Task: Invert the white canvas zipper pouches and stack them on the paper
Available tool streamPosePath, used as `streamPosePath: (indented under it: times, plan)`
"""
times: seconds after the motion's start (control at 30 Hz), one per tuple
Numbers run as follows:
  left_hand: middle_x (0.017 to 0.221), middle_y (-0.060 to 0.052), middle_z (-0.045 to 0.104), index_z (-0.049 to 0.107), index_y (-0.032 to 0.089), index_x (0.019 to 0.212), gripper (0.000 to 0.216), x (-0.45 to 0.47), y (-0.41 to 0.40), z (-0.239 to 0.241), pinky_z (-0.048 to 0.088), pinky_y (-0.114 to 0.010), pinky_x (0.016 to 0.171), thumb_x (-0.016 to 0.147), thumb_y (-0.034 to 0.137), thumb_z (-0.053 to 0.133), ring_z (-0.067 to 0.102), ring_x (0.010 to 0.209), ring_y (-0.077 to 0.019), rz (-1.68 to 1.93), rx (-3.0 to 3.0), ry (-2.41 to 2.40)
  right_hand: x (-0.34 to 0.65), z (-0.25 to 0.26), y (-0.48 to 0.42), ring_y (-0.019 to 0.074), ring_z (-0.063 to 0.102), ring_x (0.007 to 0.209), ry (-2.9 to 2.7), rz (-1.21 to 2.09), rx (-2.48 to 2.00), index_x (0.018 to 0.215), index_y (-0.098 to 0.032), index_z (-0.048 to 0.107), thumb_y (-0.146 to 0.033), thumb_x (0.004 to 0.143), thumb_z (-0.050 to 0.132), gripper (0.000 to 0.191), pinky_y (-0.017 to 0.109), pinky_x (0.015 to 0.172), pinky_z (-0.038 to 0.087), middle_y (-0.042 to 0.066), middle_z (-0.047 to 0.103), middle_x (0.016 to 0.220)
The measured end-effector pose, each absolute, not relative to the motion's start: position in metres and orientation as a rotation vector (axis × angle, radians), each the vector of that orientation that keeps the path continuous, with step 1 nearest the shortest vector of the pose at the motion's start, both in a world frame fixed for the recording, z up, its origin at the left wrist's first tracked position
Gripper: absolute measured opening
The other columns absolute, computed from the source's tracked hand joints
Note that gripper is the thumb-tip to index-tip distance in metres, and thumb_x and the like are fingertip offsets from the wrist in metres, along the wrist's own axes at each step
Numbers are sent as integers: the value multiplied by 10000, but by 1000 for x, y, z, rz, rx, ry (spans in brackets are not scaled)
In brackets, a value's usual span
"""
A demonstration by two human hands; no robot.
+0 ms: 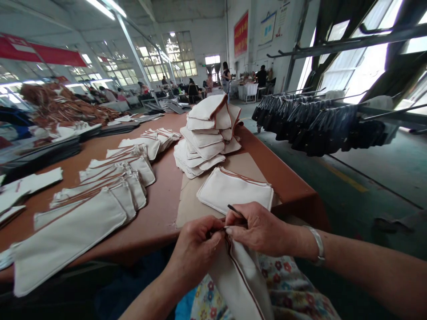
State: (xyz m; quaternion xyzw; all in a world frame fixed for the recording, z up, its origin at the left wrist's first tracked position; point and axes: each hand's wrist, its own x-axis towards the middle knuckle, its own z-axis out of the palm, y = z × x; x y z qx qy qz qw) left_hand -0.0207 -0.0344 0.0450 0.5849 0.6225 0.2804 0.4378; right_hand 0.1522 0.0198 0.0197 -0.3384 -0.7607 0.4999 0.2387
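My left hand [200, 249] is closed, pinching the top edge of a white leather-like pouch piece [242, 275] with a brown strip along its opening. My right hand [260, 226] is closed at the same edge, its fingertips touching those of the left. A thin dark tool [236, 210] sticks out from the right fist; its working end is hidden. The pouch hangs down over my lap. Just beyond my hands, a small batch of similar white pouches [235, 191] lies on a cardboard sheet [188, 209].
A tall stack of white pouches [203, 142] stands behind on the brown-covered table [163, 200]. Overlapping rows of pouches [70, 235] lie to the left. Brown material [63, 104] is heaped farther back. Dark pieces [307, 124] hang from a rack at right. Several people sit or stand in the distance.
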Motion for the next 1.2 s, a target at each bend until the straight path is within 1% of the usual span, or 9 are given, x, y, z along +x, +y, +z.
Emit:
streamPosePath:
  times: [0.1, 0.23, 0.4, 0.57, 0.7, 0.83, 0.97, 1.1, 1.2]
  plan:
    - [680, -3, 609, 660, 136, 720, 169, -21, -36, 42, 375, -222, 606, 774, 155, 501, 512, 679, -144, 756, 1497, 1545, 152, 17, 21, 75, 412, 554, -2037, 1469, -921, 811, -139, 596, -220, 766, 629, 99, 196, 496, 313, -48, 523, 624]
    - [620, 15, 536, 624, 138, 653, 167, -22, -36, 35, 337, -222, 577, 781, 158, 518, 452, 636, -123, 792, 1557, 1550, 149, 12, 20, 66, 403, 544, -1990, 1389, -883, 731, -137, 581, -103, 729, 585, 34, 192, 495, 302, -54, 507, 592]
    - [683, -7, 577, 625, 122, 777, 196, -32, -31, 31, 313, -219, 539, 803, 316, 639, 446, 610, -115, 652, 1153, 1369, 153, 3, 16, 84, 476, 598, -1916, 1322, -767, 756, -131, 623, -86, 766, 591, 57, 195, 559, 373, -28, 572, 644]
    - [750, -36, 585, 637, 111, 792, 403, -37, -27, 26, 354, -216, 583, 893, 496, 572, 480, 665, -118, 721, 964, 1178, 162, -10, 14, 111, 566, 706, -1967, 1098, -566, 856, -133, 648, -118, 857, 583, 67, 224, 684, 440, 22, 613, 769]
    - [741, -33, 560, 624, 97, 859, 440, -36, -23, 26, 316, -216, 551, 819, 533, 669, 432, 609, -100, 528, 923, 1137, 167, -18, 16, 119, 549, 733, -2085, 820, -419, 921, -135, 644, -100, 875, 568, 95, 225, 687, 440, 41, 603, 793]
    - [696, 4, 472, 577, 110, 792, 463, -39, -22, 25, 258, -207, 522, 814, 566, 657, 355, 598, -85, 452, 1076, 1182, 172, -23, 18, 147, 558, 785, -2213, 649, -309, 1010, -135, 652, -69, 859, 534, 202, 245, 707, 457, 78, 626, 863]
    - [695, 14, 458, 582, 122, 808, 443, -40, -24, 29, 245, -207, 509, 860, 561, 593, 348, 607, -92, 434, 1293, 1282, 176, -22, 22, 135, 567, 769, -2076, 997, -412, 1013, -128, 644, -218, 908, 574, 155, 237, 707, 454, 62, 636, 857]
    - [704, 26, 451, 565, 142, 776, 367, -38, -25, 36, 297, -205, 547, 935, 469, 516, 369, 641, -100, 457, 1480, 1228, 179, -10, 31, 98, 471, 676, -1911, 1579, -695, 934, -107, 655, -418, 976, 479, 360, 205, 594, 377, 10, 560, 750]
    - [710, 30, 433, 540, 149, 735, 358, -35, -26, 40, 323, -205, 573, 959, 423, 486, 370, 659, -103, 482, 1593, 1210, 178, 5, 37, 76, 373, 618, -1971, 1828, -699, 816, -94, 641, -467, 916, 575, 392, 204, 545, 300, -25, 469, 675]
